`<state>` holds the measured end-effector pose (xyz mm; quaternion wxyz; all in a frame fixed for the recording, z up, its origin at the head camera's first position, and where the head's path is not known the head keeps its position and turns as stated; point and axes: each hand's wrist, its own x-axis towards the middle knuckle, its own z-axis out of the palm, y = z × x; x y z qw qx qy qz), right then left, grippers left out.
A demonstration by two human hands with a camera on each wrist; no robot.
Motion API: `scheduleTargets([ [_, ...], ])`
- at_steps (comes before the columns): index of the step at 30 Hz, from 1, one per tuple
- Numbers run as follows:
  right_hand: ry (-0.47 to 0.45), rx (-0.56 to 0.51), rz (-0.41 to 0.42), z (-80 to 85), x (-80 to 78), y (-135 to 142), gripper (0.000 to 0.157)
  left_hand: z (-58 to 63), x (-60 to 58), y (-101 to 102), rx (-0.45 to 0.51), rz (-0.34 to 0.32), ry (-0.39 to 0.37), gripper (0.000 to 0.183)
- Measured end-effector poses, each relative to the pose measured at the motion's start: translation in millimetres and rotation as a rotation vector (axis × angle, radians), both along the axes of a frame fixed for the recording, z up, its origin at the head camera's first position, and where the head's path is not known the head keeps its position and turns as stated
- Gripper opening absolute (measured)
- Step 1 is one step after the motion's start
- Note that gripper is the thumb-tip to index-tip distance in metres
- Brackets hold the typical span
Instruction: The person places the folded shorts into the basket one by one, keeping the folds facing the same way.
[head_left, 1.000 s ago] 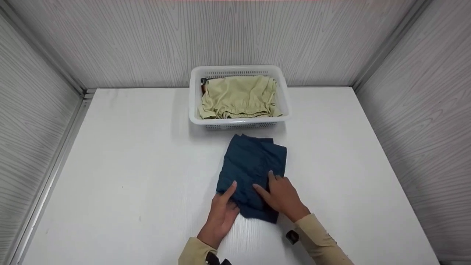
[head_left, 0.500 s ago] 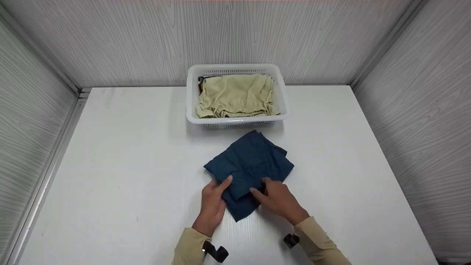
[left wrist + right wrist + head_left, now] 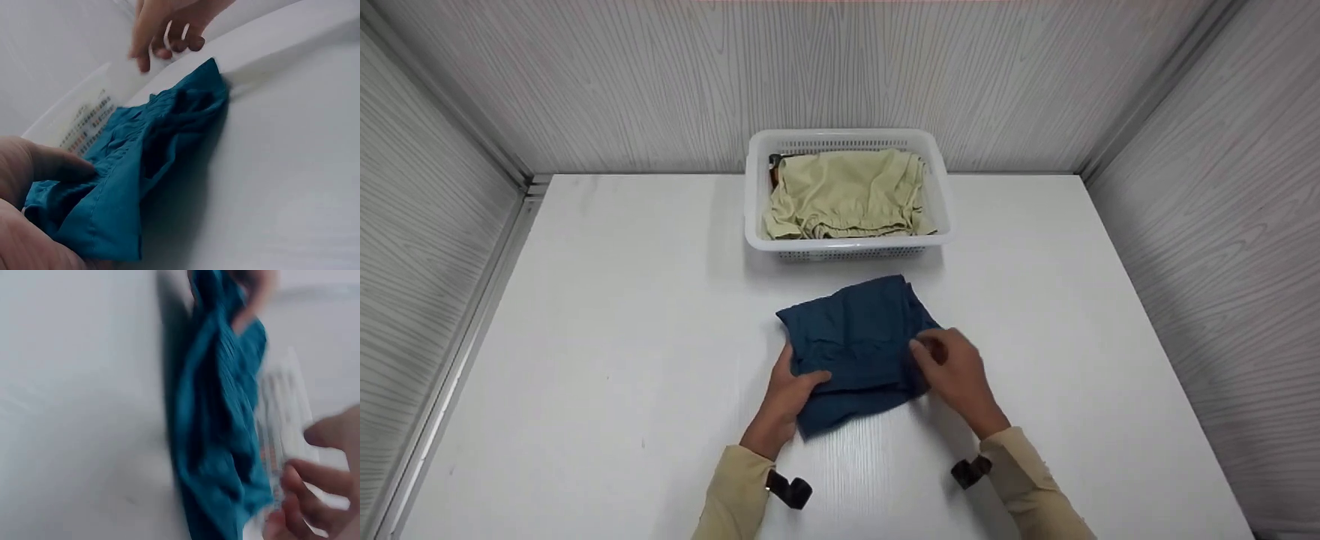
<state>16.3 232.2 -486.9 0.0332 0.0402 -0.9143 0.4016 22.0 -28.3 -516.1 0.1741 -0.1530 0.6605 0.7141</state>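
A folded dark blue garment (image 3: 851,330) with a gathered elastic band lies in front of me on the white table, slightly turned. My left hand (image 3: 784,394) grips its near left side, thumb on top and the other fingers underneath. In the left wrist view the garment's stitched, gathered edge (image 3: 112,185) is raised toward that hand. My right hand (image 3: 960,371) hovers by the garment's right side, its fingers loosely bent. Both wrist views show this right hand (image 3: 320,484) apart from the cloth with nothing in it.
Behind the garment, near the back wall, stands a white plastic basket (image 3: 847,244). A folded khaki garment (image 3: 847,187) with an elastic band lies in it, beside a small dark item (image 3: 775,166). Pale wood-grain panels enclose the table (image 3: 622,315) at the back and sides.
The blue garment has turned on the table, its left corner swinging up and away from me. My left hand keeps its grip; my right hand has let go of the lower edge and moved right.
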Motion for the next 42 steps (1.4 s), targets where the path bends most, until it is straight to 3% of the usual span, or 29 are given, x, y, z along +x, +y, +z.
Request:
scheduleTargets([
  [3, -0.105, -0.046, -0.11, -0.9, -14.7, 16.3, 0.045, 0.2, -3.0, -6.0, -0.005, 0.013, -0.007, 0.095],
  [5, -0.234, -0.067, -0.136, -1.9, -20.8, 24.9, 0.061, -0.6, -3.8, -9.2, -0.02, 0.034, -0.007, 0.091],
  [8, -0.416, -0.19, -0.143, -2.1, -24.0, 31.8, 0.078, -1.8, -4.1, -12.8, -0.046, 0.07, 0.006, 0.08],
  [12, -0.558, -0.393, -0.184, -0.9, -25.3, 32.5, 0.084, -1.8, -5.4, -15.3, -0.079, 0.105, 0.038, 0.07],
  [16, -0.635, -0.491, -0.206, -1.2, -26.2, 28.5, 0.084, -1.1, -8.6, -16.7, -0.081, 0.139, 0.072, 0.069],
  [19, -0.693, -0.559, -0.198, -3.7, -27.8, 22.8, 0.092, 0.1, -12.9, -18.2, 0.036, 0.207, 0.042, 0.071],
  [22, -0.733, -0.641, -0.189, -6.8, -31.0, 14.3, 0.104, 1.4, -18.4, -19.7, 0.243, 0.278, -0.005, 0.072],
  [24, -0.742, -0.686, -0.167, -8.1, -33.0, 8.0, 0.105, 2.7, -20.9, -20.2, 0.344, 0.283, -0.03, 0.07],
  [26, -0.735, -0.715, -0.145, -7.9, -34.5, 1.4, 0.098, 4.6, -22.1, -20.5, 0.364, 0.24, -0.029, 0.071],
  [32, -0.627, -0.661, -0.143, -3.2, -37.2, -16.8, 0.08, 7.9, -22.9, -17.8, 0.157, 0.067, 0.023, 0.076],
  [35, -0.582, -0.637, -0.173, -3.5, -37.9, -25.1, 0.086, 4.9, -22.1, -16.3, 0.136, 0.079, 0.008, 0.072],
  [38, -0.549, -0.599, -0.21, -7.9, -38.5, -31.2, 0.088, 0.6, -20.2, -15.6, 0.24, 0.14, -0.027, 0.07],
  [40, -0.521, -0.584, -0.237, -12.3, -37.7, -32.5, 0.082, -1.0, -18.0, -14.8, 0.333, 0.176, -0.036, 0.07],
  [42, -0.486, -0.601, -0.255, -17.4, -35.7, -31.0, 0.073, -0.4, -14.5, -14.0, 0.364, 0.185, -0.029, 0.07],
])
